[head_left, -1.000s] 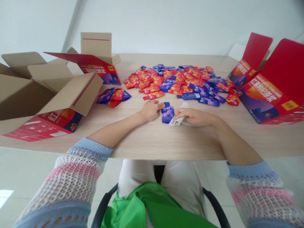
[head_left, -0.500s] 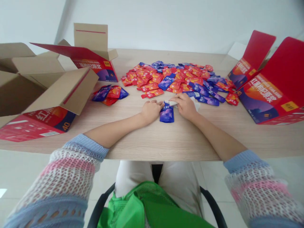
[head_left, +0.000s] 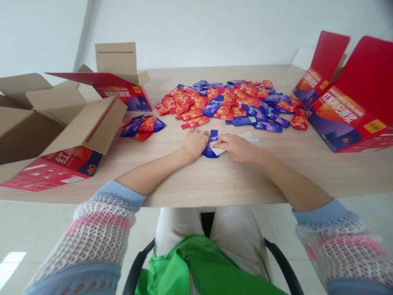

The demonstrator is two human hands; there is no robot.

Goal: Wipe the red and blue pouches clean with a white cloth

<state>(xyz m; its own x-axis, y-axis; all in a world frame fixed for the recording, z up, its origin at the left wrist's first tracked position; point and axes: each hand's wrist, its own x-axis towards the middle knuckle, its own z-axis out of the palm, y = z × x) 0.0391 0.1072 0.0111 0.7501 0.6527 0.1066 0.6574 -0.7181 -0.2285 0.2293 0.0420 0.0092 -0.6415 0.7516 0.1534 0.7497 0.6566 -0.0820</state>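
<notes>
A blue pouch [head_left: 210,153] lies flat on the table in front of me, partly covered by a white tissue and my fingers. My left hand [head_left: 197,144] has its fingers curled at the pouch's left edge and holds it down. In my right hand [head_left: 236,147] the folded white tissue [head_left: 251,140] is pinched, its front part pressed over the pouch's middle and lower right. Just beyond my hands spreads a heap of red and blue pouches [head_left: 225,100].
A small pile of pouches [head_left: 144,127] lies to the left. Open red cartons stand on both sides: a near left one [head_left: 70,157], a far left one [head_left: 123,96], a near right one [head_left: 344,116] and a far right one [head_left: 311,84]. The table's front edge [head_left: 215,205] is close to me.
My right hand has moved down and slightly left with the tissue, from the pouch's upper end to its lower part. My left hand stays at the pouch's left edge. The view has shifted slightly.
</notes>
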